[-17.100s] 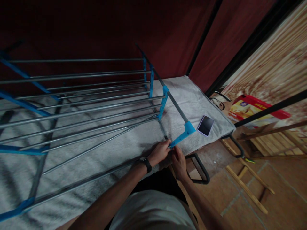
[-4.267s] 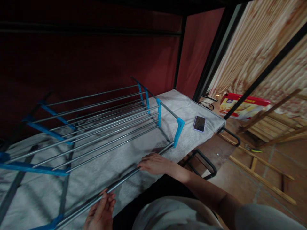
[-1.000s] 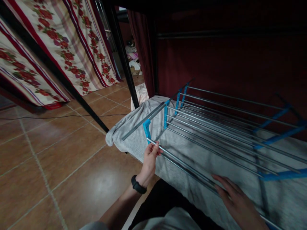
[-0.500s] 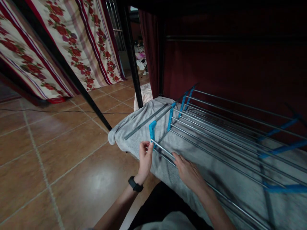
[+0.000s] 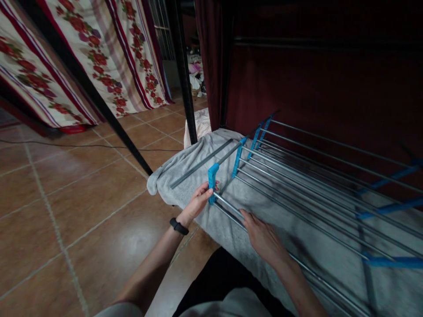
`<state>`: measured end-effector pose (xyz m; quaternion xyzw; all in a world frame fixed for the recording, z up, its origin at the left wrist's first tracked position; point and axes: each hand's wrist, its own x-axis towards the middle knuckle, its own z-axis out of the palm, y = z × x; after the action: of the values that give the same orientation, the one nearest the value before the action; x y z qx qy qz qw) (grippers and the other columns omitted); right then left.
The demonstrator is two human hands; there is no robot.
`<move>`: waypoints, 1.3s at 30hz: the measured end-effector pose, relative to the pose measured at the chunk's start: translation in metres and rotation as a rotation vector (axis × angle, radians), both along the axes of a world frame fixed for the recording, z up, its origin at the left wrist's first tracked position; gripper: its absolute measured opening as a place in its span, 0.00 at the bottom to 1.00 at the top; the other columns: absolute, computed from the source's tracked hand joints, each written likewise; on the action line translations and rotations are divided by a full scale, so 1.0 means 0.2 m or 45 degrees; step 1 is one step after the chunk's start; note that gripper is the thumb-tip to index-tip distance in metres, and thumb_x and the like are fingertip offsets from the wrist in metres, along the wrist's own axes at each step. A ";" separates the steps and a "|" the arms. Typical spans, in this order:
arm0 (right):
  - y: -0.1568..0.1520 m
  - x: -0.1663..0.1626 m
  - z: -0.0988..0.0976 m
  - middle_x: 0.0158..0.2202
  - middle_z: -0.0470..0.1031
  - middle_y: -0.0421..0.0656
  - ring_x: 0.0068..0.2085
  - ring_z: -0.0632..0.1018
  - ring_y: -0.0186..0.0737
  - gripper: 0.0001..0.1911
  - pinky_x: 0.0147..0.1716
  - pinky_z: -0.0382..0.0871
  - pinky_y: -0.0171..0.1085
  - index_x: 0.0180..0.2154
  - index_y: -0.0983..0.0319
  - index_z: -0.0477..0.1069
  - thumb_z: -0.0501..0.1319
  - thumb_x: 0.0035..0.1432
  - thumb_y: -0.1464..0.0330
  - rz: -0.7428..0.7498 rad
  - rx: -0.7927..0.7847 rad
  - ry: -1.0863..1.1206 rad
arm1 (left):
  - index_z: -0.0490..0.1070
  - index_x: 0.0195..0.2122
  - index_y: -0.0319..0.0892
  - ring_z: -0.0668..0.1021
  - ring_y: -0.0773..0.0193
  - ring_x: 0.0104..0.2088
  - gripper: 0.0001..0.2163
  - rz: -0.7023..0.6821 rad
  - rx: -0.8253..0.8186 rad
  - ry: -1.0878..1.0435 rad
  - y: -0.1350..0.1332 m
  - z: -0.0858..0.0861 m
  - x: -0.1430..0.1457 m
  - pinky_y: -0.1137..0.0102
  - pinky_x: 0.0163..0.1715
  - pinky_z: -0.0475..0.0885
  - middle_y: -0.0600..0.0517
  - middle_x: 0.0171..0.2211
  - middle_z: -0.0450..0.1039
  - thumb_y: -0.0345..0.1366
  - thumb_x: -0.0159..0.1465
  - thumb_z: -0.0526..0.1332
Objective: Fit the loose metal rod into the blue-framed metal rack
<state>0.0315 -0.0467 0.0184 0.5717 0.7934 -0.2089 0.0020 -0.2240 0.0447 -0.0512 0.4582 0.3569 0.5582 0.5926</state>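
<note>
A metal drying rack [image 5: 297,176] with blue plastic joints lies on a grey blanket [image 5: 194,154]. My left hand [image 5: 198,199], a black band at its wrist, grips the blue plastic bracket [image 5: 212,178] at the rack's near left corner, thumb in front and fingertips showing behind. One end of a metal rod [image 5: 226,203] meets that bracket. Around this rod, a short way to the right, my right hand [image 5: 262,231] is closed. A second rod [image 5: 228,215] runs just below it. Parts of both rods are hidden under the right forearm.
Two loose grey bars [image 5: 201,164] rest side by side on the blanket, left of the rack. Black bed-frame posts [image 5: 187,79] rise beyond it. A dark red curtain [image 5: 313,88] hangs behind. Tiled floor [image 5: 109,211] lies to the left, crossed by a thin cable [image 5: 132,149].
My left hand has moved from the rod's end up onto the blue bracket, its fingers now wrapping it. The right hand keeps its hold on the rod. The view has shifted slightly.
</note>
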 end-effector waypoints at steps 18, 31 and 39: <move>0.02 0.03 -0.04 0.62 0.82 0.50 0.56 0.85 0.45 0.29 0.49 0.73 0.39 0.73 0.57 0.65 0.40 0.79 0.67 -0.020 -0.002 -0.039 | 0.84 0.40 0.43 0.75 0.63 0.35 0.22 -0.070 -0.172 -0.087 0.08 -0.04 -0.03 0.65 0.39 0.68 0.50 0.36 0.79 0.50 0.50 0.84; 0.03 0.02 -0.06 0.63 0.81 0.50 0.54 0.85 0.47 0.32 0.50 0.73 0.41 0.74 0.57 0.61 0.37 0.78 0.69 -0.007 -0.059 -0.080 | 0.85 0.40 0.43 0.78 0.58 0.39 0.19 -0.139 -0.062 0.091 0.10 -0.03 -0.07 0.62 0.44 0.71 0.48 0.38 0.82 0.50 0.55 0.82; 0.03 0.02 -0.11 0.66 0.79 0.52 0.56 0.85 0.49 0.32 0.53 0.73 0.43 0.76 0.57 0.60 0.37 0.78 0.68 -0.019 -0.071 -0.076 | 0.85 0.43 0.44 0.80 0.58 0.40 0.21 -0.165 -0.152 0.155 0.06 -0.10 -0.09 0.64 0.44 0.73 0.48 0.40 0.84 0.49 0.55 0.83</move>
<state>0.0351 -0.0400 -0.0042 0.5835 0.7826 -0.2135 0.0401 -0.2430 0.0576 -0.0706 0.4772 0.3944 0.4674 0.6311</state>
